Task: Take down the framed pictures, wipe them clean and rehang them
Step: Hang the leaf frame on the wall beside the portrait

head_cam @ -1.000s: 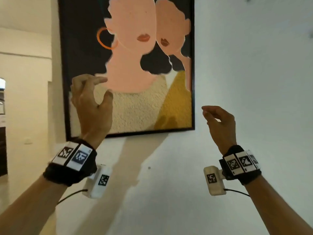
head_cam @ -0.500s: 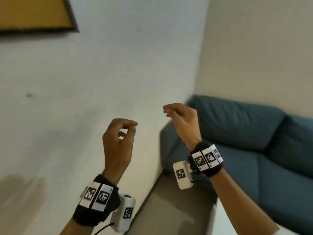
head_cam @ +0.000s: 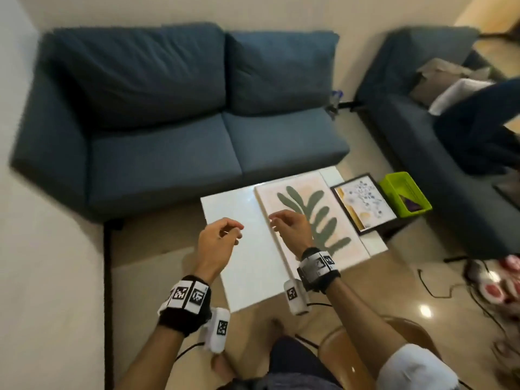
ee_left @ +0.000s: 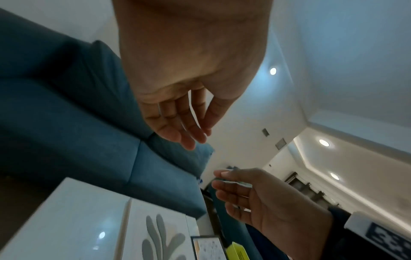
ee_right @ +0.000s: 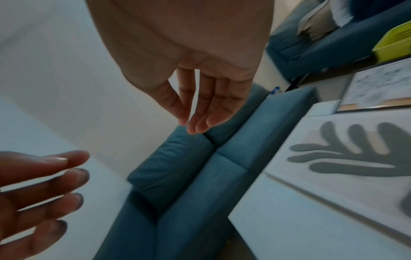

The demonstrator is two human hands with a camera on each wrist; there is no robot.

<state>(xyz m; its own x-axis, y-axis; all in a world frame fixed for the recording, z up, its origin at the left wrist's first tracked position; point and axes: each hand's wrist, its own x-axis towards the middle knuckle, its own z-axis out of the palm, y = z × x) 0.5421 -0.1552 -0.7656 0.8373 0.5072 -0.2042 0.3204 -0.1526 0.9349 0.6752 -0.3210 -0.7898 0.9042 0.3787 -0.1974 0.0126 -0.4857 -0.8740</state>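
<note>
Two pictures lie flat on a white low table (head_cam: 239, 215). The large white one with a grey-green leaf print (head_cam: 318, 209) (ee_right: 347, 158) (ee_left: 160, 234) covers the table's right half. A smaller black-framed picture (head_cam: 363, 204) (ee_right: 378, 84) with blue dots lies just right of it. My left hand (head_cam: 222, 235) (ee_left: 191, 130) hovers over the bare left part of the table, fingers loosely curled, holding nothing. My right hand (head_cam: 284, 220) (ee_right: 195, 121) hovers above the leaf picture's left edge, fingers relaxed and empty.
A blue two-seat sofa (head_cam: 174, 108) stands behind the table and a second blue sofa (head_cam: 422, 122) with clothes on it stands to the right. A lime green basket (head_cam: 405, 192) sits beside the small picture. Cables and red-white objects (head_cam: 492, 285) lie on the floor at right.
My view has swung from the wall picture down and right to the sofa and the table. Both hands have dropped from the wall to above the table, still empty.
</note>
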